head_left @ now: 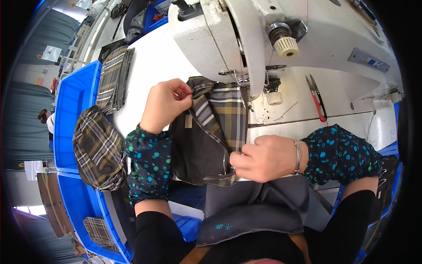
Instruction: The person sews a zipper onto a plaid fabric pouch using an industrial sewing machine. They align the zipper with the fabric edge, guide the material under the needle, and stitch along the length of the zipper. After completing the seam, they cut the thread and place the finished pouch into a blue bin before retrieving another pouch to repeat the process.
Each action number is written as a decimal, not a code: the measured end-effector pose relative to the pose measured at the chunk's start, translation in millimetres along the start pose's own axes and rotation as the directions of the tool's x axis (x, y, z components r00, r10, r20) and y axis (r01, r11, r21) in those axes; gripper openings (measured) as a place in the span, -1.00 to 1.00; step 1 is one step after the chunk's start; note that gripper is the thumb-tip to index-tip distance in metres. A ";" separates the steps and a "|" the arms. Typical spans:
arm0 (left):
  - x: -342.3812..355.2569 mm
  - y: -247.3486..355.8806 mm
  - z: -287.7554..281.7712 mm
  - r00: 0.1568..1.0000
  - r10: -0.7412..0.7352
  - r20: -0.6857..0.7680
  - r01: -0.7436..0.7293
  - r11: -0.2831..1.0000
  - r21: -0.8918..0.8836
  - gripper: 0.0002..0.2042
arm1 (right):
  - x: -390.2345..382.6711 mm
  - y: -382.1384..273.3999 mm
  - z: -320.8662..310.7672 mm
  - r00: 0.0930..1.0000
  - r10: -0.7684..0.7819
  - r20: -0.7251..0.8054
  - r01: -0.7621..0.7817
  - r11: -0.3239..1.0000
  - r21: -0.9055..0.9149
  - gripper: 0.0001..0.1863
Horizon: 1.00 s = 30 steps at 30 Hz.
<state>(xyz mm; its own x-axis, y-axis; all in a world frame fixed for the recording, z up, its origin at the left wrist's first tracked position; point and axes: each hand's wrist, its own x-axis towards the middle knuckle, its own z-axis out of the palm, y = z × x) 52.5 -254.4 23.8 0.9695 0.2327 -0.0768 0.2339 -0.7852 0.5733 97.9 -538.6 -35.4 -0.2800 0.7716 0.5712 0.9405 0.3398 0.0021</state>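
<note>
Basically, L hand [167, 105] pinches the pouch's [189, 154] upper edge; R hand [266, 158] curls at its lower zip [226, 162] corner, can't tell how tightly. Pouch's on the table [147, 61] by the sewing machine [202, 44]: prob. light, floppy, stiffer along zip. Best hold: seam edges. Red-handled snips [317, 105] lie R.

The bag piece [189, 152] combines matt dark cloth with woven plaid fabric along a shiny metal-toothed zipper [225, 162]. The sewing machine [325, 48] has a glossy, scuffed painted casing; the tabletop [147, 57] looks smooth. The scissors [316, 97] show metal blades and plastic-looking handles, the bracelet [298, 157] polished metal, the crate [78, 116] smooth plastic.
</note>
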 end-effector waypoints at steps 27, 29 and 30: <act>-55.3 49.2 66.5 0.768 0.637 0.061 -0.619 0.715 0.324 -0.71 | -5.3 -18.6 5.6 0.998 0.066 -0.008 -0.065 0.951 -0.301 -0.74; -59.7 52.4 73.2 0.754 0.656 0.031 -0.627 0.704 0.333 -0.71 | -7.5 -26.2 1.9 0.993 0.114 0.025 -0.103 0.955 -0.278 -0.71; -62.2 54.8 75.5 0.768 0.640 0.035 -0.608 0.711 0.352 -0.65 | -7.8 -29.5 -0.8 0.990 0.137 0.041 -0.121 0.956 -0.266 -0.70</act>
<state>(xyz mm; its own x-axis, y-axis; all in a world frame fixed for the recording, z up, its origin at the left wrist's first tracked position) 10.6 -355.2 -1.6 0.8967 -0.3435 0.2792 -0.3977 -0.9021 0.1674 72.4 -555.1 -39.3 -0.1563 0.8322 0.5320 0.9846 0.0885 0.1509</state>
